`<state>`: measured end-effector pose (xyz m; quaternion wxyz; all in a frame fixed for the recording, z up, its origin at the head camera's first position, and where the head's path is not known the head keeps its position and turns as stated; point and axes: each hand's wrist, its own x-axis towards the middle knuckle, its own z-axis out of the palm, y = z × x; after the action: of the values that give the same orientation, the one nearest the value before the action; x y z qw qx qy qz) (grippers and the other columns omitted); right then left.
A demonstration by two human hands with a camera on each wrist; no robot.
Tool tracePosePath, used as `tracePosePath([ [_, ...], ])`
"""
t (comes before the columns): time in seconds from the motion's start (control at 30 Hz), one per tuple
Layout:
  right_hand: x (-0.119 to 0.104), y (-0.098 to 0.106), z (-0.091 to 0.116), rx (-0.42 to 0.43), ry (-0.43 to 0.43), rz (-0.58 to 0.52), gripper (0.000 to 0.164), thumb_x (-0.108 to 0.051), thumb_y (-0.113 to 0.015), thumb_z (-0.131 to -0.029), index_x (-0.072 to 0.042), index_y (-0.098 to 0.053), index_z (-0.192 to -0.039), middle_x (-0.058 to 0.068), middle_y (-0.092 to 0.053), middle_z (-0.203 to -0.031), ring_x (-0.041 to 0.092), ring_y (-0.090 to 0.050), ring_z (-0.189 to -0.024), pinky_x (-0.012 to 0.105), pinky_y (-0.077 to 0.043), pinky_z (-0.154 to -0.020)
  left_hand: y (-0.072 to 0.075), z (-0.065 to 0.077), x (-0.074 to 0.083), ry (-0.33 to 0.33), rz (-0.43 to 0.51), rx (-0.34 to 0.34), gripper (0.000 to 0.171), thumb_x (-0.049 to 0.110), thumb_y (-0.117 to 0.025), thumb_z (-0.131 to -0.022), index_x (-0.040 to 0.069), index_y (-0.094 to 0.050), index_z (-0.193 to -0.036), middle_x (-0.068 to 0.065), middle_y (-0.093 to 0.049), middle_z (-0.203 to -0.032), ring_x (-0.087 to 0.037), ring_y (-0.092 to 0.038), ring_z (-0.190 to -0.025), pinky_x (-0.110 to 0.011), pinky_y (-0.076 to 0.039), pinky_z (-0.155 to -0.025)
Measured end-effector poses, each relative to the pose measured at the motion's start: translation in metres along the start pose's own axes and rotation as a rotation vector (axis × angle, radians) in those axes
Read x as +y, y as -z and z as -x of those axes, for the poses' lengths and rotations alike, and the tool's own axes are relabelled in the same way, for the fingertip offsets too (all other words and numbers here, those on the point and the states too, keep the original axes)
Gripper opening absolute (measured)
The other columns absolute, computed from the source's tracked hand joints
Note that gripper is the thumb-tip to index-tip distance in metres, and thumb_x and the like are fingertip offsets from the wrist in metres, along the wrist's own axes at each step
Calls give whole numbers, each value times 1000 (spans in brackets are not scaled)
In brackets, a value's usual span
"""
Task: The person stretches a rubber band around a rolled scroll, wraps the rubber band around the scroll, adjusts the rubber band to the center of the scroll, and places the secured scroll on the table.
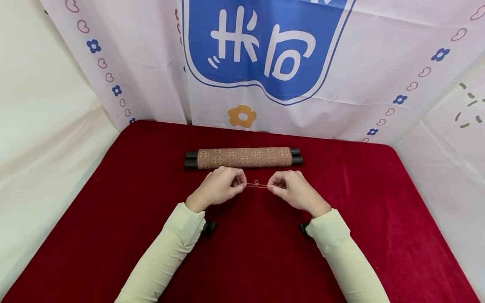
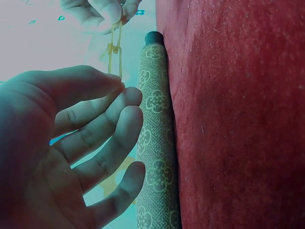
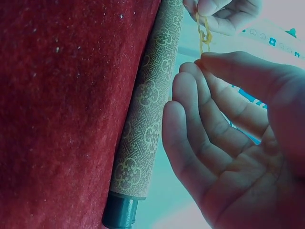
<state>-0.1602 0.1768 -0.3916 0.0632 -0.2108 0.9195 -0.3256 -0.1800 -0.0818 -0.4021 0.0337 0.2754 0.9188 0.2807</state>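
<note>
Between the two hands a thin yellow-orange cord is stretched, looped and knotted in its middle. My left hand pinches one end of it between thumb and index finger, while its other fingers are loosely bent, as the left wrist view shows. At the opposite end my right hand pinches the cord between thumb and fingertip. Just beyond both hands lies a rolled scroll in brown cloth with gold flower patterns. Dark rod ends stick out at both sides of it. Neither hand grips the scroll.
A red velvet cloth covers the table. Behind it hangs a white curtain with a blue emblem and small flower prints. White cloth walls stand on the left and right sides.
</note>
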Motion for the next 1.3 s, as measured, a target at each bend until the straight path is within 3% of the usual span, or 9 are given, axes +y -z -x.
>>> tracePosePath([
  [1.3,13,17,3,11,-33,11,7,-14,-73,-98,-11,-79,-97,-2,-75,-89,12,-67,-83,31,-56,-78,12,1,-9,2,15,0,8,18,-71,-98,21,-73,-90,8,-70,-80,-6,-64,-76,-29,-53,-71],
])
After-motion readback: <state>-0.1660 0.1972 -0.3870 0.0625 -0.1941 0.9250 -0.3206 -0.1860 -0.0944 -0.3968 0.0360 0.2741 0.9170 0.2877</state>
